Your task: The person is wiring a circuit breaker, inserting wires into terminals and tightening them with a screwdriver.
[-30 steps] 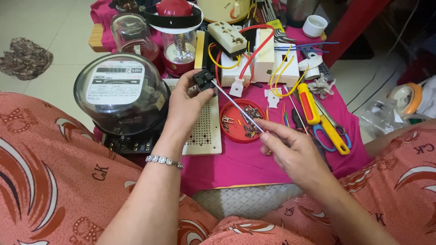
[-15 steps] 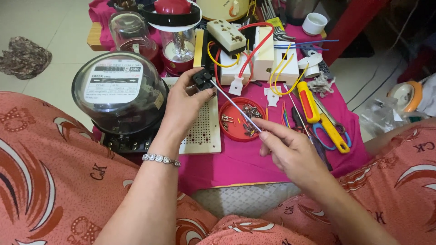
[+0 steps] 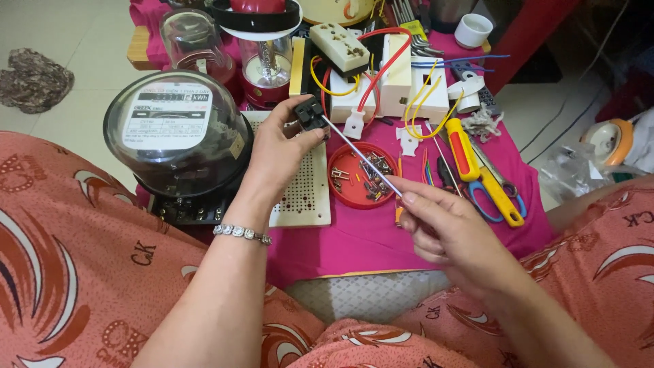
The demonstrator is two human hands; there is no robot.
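Pink cloth [image 3: 381, 238]; red dish [image 3: 361, 176]; yellow/red pliers [image 3: 477, 170]; blk part [image 3: 310, 114].

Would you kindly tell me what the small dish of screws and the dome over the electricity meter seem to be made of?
The red dish looks like glossy moulded plastic, judging by its even colour and thin rim. The meter's dome appears to be clear glass or plastic: the dial shows through, with bright reflections.

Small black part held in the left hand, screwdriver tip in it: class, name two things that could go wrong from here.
1. The screwdriver could slip off the small black part and jab the left hand pinching it.
2. The right hand works directly above the open red dish of screws; a knock might scatter them over the pink cloth.
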